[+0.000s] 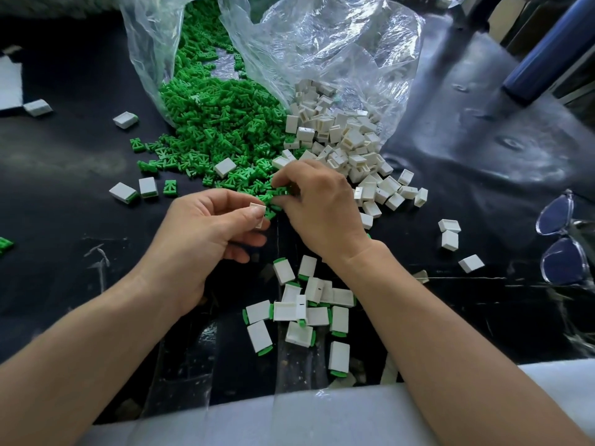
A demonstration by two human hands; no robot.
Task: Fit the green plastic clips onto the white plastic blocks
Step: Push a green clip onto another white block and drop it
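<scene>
Working outward from your lap: the done pile (306, 312) lies at six o'clock, just below your wrists. A part dropped there would get lost among finished ones. Your left hand (206, 233) pinches one block (257, 214) between thumb and fingertips, a light hold. If you push a clip in hard or crooked, the block could twist out or the clip could jam. Your right hand (322, 204), at one o'clock of that block, has its fingers curled down on the clips (279, 191) at the near edge of their heap. I cannot tell whether it has one or several, and a tangled pair would foul the fit. Farther off, at twelve, clips and loose blocks (338, 140) touch and mix where they spill from the bags (322, 43), so a wrong grab is easy. At three o'clock the glasses (558, 239) lie out on the table — a wide sweep of your right arm could knock them.
</scene>
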